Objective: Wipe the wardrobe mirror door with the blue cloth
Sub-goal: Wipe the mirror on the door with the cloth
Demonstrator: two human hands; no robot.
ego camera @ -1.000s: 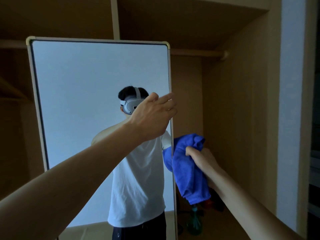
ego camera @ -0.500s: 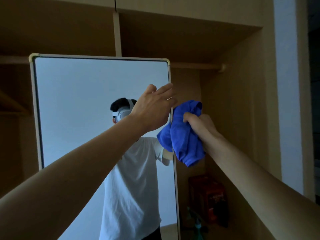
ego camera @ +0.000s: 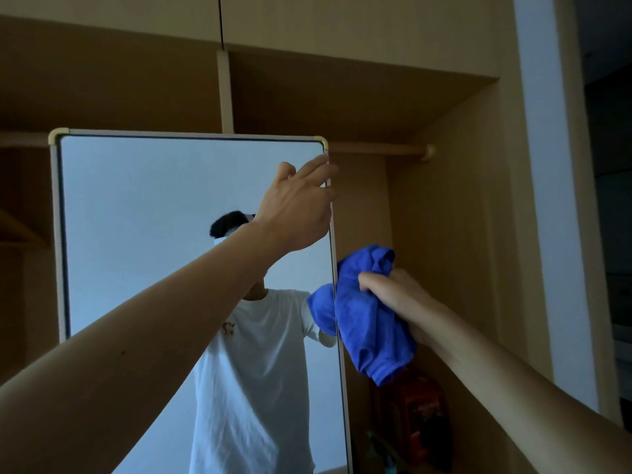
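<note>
The left hand [ego camera: 295, 206] grips the mirror [ego camera: 154, 217] edge up high, likely to keep the door from swinging. The right hand [ego camera: 393, 295] squeezes the bunched cloth [ego camera: 366, 319] just beside that edge, ready to wipe

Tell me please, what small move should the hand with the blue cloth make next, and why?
Probably bring the right hand leftward, round the door's edge, to press the blue cloth on the glass. The cloth is bunched in that hand just right of the mirror door, not on its face, while the left hand grips the door's right edge near the top.
</note>
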